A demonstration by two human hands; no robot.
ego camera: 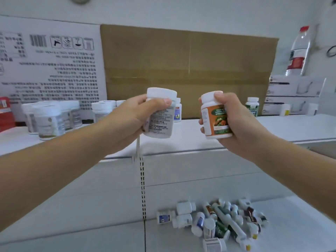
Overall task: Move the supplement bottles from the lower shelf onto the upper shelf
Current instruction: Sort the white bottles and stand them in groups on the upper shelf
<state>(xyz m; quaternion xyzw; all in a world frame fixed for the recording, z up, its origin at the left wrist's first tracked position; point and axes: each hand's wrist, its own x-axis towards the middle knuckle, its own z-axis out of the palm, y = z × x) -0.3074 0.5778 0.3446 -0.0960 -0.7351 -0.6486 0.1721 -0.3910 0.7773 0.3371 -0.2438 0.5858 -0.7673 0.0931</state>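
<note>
Upper shelf (190, 140) backed by cardboard (181, 70); bottle heap (214, 224) below.

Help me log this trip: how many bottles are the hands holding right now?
2. The left hand grips a grey-labelled bottle; the right hand grips an orange-labelled bottle. Both are level with the upper shelf. Neither hand seems to hide another.
</note>
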